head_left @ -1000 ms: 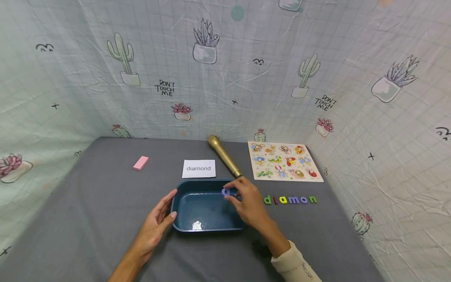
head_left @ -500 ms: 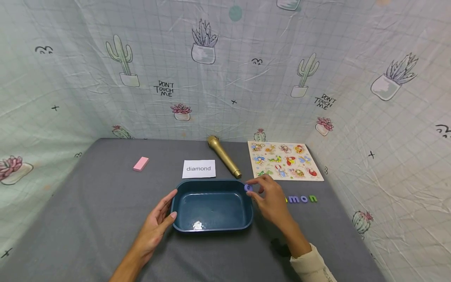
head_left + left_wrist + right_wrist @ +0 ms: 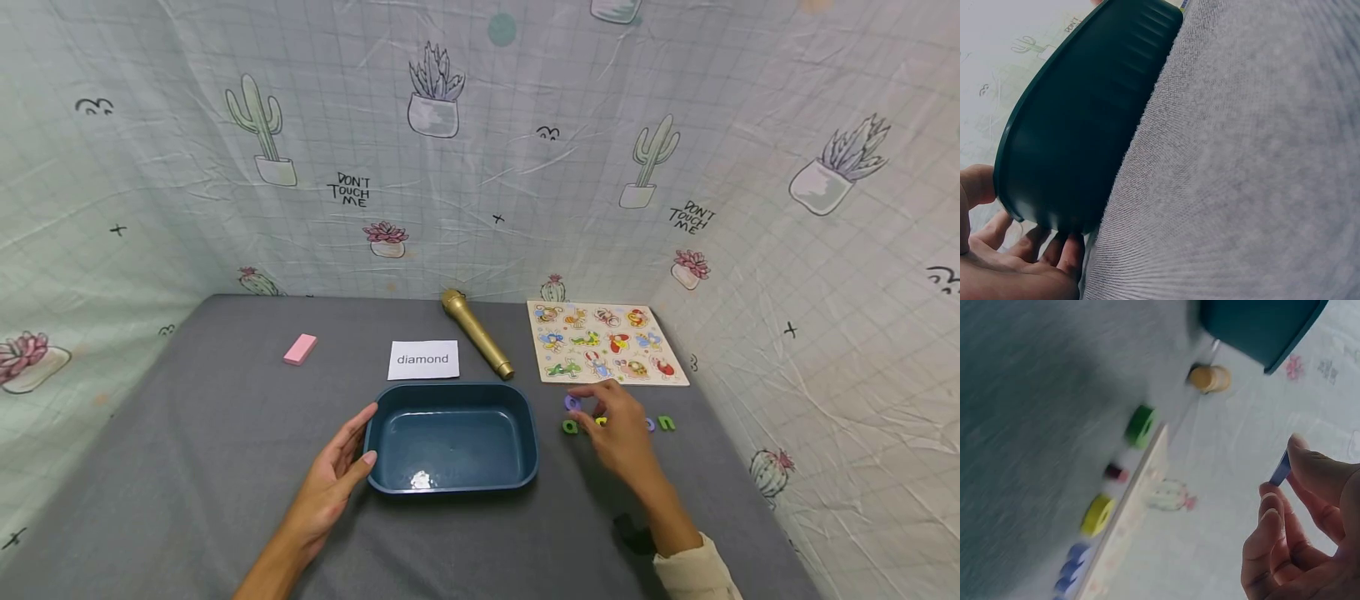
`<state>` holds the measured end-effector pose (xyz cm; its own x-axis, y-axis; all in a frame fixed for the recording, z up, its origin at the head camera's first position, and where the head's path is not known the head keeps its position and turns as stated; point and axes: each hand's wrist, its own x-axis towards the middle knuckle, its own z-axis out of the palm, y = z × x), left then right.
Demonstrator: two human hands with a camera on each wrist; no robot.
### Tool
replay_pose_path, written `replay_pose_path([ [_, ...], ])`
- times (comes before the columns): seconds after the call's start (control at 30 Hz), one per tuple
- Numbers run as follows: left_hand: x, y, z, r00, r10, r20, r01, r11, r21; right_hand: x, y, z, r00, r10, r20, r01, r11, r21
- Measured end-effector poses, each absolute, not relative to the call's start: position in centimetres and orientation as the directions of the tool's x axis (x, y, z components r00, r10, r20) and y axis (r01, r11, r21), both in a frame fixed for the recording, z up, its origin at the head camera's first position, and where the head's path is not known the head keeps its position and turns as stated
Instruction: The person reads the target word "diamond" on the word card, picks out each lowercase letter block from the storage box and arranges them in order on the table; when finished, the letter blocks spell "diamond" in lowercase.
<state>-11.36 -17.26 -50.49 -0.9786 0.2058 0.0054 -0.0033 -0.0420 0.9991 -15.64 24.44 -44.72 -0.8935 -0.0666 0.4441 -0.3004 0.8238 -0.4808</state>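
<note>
A blue plastic tray stands mid-table. My left hand rests on its left end, with fingers against the outer wall and the thumb near the rim. My right hand pinches a small purple letter with a round hole between thumb and fingertips. It is held up over the row of letters, right of the tray. Of that row, a green letter, a purple letter and a green n show in the head view; the hand partly hides the middle ones, including a yellow letter.
A white card reading "diamond" lies behind the tray. Beside it lies a gold microphone, and further right a wooden insect puzzle board. A pink block is at the back left. Patterned cloth walls the grey table.
My right hand has carried the purple letter rightward from above the tray to above the letter row. The left hand and the tray have stayed put.
</note>
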Motion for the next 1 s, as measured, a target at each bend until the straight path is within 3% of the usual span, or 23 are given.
replay_pose_path([
  [0.73,-11.5,-17.5,-50.2,-0.977,0.212,-0.006,-0.014,-0.035,0.999,-14.9,31.8,-46.4,-0.875,0.007,0.485,-0.232,0.872,-0.431],
  [1.0,-11.6,-17.6,-50.2,-0.977,0.209,-0.033,-0.037,-0.015,0.999,-14.9,34.4,-46.7,-0.905,0.050,0.422,-0.144,0.897,-0.417],
])
